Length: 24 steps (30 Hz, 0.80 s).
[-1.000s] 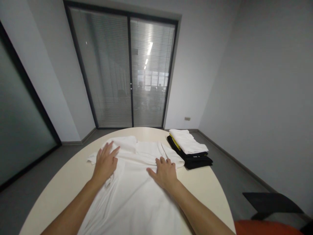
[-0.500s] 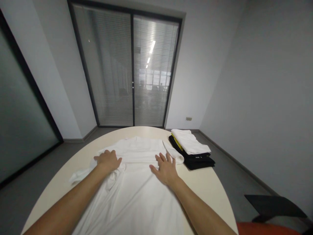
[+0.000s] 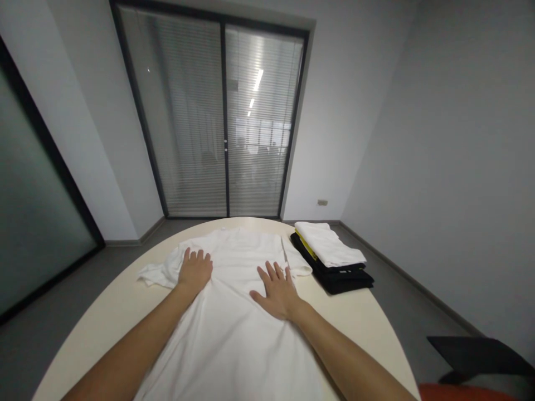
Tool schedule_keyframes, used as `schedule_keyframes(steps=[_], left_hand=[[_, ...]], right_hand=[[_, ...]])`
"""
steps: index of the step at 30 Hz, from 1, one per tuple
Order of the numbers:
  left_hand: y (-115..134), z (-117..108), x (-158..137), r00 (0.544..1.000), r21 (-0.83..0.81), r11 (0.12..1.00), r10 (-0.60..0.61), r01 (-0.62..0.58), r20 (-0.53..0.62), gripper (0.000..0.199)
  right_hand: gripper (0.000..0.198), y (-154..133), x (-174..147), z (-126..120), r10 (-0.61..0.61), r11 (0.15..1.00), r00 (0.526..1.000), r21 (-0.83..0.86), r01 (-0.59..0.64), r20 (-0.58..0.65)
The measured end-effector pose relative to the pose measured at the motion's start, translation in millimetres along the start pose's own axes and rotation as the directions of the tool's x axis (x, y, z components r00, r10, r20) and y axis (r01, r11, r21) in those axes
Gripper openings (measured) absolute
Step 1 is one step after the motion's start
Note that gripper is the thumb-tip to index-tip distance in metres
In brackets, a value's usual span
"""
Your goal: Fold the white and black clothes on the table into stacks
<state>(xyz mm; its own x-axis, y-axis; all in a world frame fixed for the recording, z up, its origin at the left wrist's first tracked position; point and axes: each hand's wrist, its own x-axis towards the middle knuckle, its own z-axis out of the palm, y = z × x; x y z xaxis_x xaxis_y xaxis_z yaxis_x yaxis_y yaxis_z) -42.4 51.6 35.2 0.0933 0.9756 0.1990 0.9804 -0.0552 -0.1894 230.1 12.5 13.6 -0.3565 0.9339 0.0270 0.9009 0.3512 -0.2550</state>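
A counter (image 3: 108, 312) bears a spread shirt (image 3: 246, 334), a stack (image 3: 332, 256) just right of it and, on the shirt seemingly to steady it, the right hand (image 3: 276, 292), splayed, gripping nothing, and the left hand (image 3: 196, 273), its grip impossible to tell.

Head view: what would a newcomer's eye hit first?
Likely the white shirt spread across the round table, with the left hand and right hand on its upper part, near the sleeves. Next, the folded stack at the table's far right, white on top, black below, with a strip of yellow between. Behind the table, bright light strips show through the glass panel with blinds.
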Motion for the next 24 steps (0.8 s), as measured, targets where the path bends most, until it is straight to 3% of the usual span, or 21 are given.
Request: schedule_keyframes(steps=[4,11,14,18,22,24], left_hand=[[18,2,-2,0.998,-0.030,0.999,-0.024,0.026,0.051,0.042],[19,24,7,0.984,-0.089,0.987,-0.118,0.131,0.134,0.062],[15,33,13,0.979,-0.132,0.979,-0.134,0.155,0.152,0.066],[14,36,14,0.977,-0.166,0.971,-0.146,0.171,0.153,0.070],[14,32,11,0.974,-0.209,0.962,-0.139,0.176,0.178,0.070],[15,30,10,0.971,-0.225,0.957,-0.140,0.182,0.192,0.071]], right_hand=[[0.088,10,30,-10,-0.024,1.000,0.998,0.005,0.024,0.059],[0.068,39,75,-17,-0.168,0.986,0.983,0.007,0.168,0.076],[0.056,35,89,-12,-0.038,0.999,0.998,0.021,0.037,0.050],[0.050,9,96,-2,0.139,0.990,0.988,0.050,-0.136,-0.069],[0.041,0,83,0,0.096,0.995,0.945,0.052,-0.084,-0.313],[0.039,5,73,-2,0.087,0.996,0.938,0.065,-0.069,-0.335]])
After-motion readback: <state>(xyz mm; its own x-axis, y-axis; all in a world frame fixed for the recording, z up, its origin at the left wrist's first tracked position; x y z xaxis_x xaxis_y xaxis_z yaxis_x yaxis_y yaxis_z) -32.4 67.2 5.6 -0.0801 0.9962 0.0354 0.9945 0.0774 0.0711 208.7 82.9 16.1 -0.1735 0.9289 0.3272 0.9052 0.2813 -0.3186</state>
